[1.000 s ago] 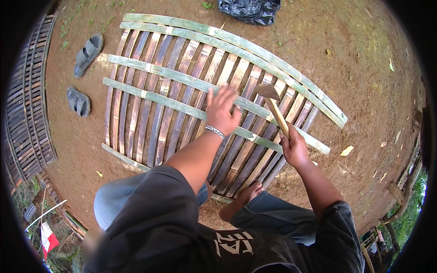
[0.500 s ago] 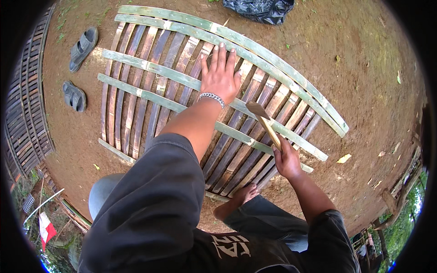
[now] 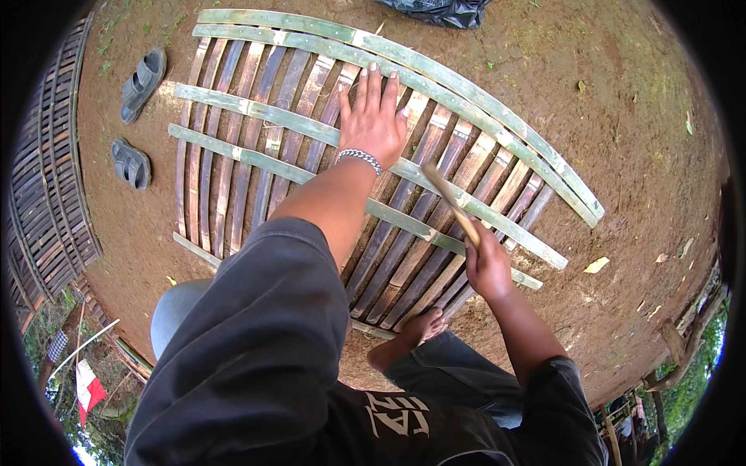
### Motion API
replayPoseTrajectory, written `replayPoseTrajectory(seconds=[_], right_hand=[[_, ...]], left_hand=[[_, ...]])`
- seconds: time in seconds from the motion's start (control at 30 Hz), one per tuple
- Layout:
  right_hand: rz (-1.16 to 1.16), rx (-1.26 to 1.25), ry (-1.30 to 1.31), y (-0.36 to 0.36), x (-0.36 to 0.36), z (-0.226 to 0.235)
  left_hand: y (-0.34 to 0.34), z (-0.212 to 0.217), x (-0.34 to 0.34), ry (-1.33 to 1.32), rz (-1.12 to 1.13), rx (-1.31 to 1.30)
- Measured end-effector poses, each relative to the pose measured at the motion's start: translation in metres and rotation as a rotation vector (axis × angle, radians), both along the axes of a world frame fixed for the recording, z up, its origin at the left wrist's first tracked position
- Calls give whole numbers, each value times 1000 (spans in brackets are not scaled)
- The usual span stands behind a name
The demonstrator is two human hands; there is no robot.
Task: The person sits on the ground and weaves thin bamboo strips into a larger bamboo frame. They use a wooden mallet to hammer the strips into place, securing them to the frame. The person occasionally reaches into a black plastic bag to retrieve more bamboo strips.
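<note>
A slatted bamboo panel (image 3: 431,144) lies on the ground before me, its dark slats crossed by green bamboo strips. My left hand (image 3: 373,116), with a chain bracelet at the wrist, is pressed flat on the slats with fingers spread. Its fingertips reach the upper green strip (image 3: 311,43). In my right hand (image 3: 489,264) is a wooden-handled hammer (image 3: 458,210), gripped by the handle. The dark head points up and left over the panel's right half; its exact shape is unclear. My bare foot (image 3: 423,326) rests at the panel's near edge.
Two dark sandals (image 3: 144,84) lie on the dirt to the left. Beyond them is another slatted panel (image 3: 48,163). A black plastic bag (image 3: 443,12) sits at the far edge. A red and white flag (image 3: 89,384) hangs at lower left.
The hammer's head has tilted, so it now looks narrower. My left hand has stayed flat on the panel. The whole view has shifted slightly.
</note>
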State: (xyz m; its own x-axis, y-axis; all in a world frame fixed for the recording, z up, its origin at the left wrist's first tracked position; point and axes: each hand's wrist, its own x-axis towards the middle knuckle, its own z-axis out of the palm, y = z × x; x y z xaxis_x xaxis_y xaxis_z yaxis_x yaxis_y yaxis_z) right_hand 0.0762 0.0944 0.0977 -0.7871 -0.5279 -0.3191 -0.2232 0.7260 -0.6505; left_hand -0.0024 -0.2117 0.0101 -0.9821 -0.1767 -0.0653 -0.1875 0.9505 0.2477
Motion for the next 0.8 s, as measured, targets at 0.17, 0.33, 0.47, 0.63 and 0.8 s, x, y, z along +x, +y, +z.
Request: replayPoseTrajectory(seconds=[0.17,0.33,0.47,0.63,0.8], right_hand=[[-36,-140,119,-9,-9,10],[38,-97,94,-8,-6,8],[58,47,29,15,2,-3],[-11,-166,140,-13,-16,23],[-276,-124,-82,5,-14,14]], left_hand=[[-2,0,-3,13,5,7],[-2,0,2,11,11,-4],[3,0,-2,7,3,12],[-1,-1,3,13,17,22],[0,-1,4,27,21,13]])
